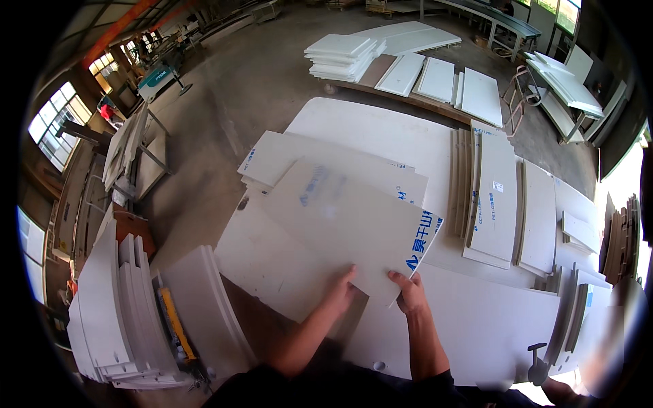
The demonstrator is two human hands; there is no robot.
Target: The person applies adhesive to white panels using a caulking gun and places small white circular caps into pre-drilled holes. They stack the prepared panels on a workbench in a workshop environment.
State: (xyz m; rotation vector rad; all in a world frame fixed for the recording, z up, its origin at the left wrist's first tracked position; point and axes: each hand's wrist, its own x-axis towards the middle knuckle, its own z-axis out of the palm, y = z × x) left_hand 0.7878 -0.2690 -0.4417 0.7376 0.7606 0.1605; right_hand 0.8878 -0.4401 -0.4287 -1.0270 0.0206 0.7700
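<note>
A white board (340, 231) with blue printing along its right edge is held up in front of me, tilted over the work surface. My left hand (342, 288) grips its near edge, thumb on top and the other fingers hidden underneath. At the near right corner my right hand (409, 292) is closed on the same board, thumb over its face. Beyond and partly beneath it lies another white panel (272, 153) with blue print. Both rest over a large white sheet (360, 121).
Stacked white panels (495, 204) stand on the right, with more panels (592, 306) at lower right near a blurred person. Several boards (122, 292) and a yellow tool (175, 323) are at lower left. A low pallet of boards (343, 54) lies beyond, on concrete floor (224, 75).
</note>
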